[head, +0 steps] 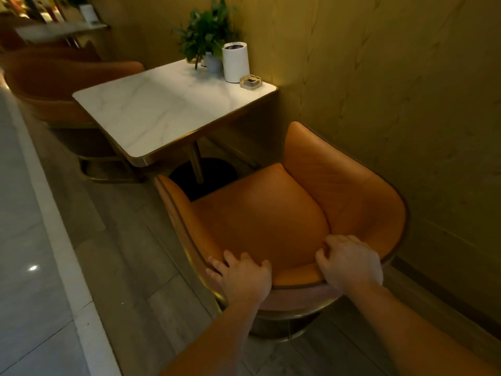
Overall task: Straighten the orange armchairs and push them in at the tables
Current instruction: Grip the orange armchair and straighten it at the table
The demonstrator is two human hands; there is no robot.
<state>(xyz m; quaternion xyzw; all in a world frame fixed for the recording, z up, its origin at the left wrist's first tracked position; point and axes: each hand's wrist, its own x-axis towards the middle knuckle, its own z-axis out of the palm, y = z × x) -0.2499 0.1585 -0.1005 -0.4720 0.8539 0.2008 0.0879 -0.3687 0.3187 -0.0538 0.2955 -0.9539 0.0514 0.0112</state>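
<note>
An orange armchair point(271, 213) with a curved back and gold base stands just below me, facing a white marble table point(162, 109) with a gold rim. Its seat front sits a short way back from the table's near edge, angled slightly left. My left hand point(244, 275) grips the top rim of the backrest on its left side, fingers curled over the edge. My right hand point(349, 264) grips the same rim further right, fingers inside the back. A second orange armchair point(54, 85) stands at the table's far side, partly hidden by the tabletop.
A yellow wall point(393, 104) runs close along the chair's right side. On the table's far corner stand a potted plant point(206, 36), a white cylindrical container point(235, 62) and a glass ashtray point(250, 82). A black round table base point(217, 169) lies under the table. Pale floor tiles point(24, 240) lie left.
</note>
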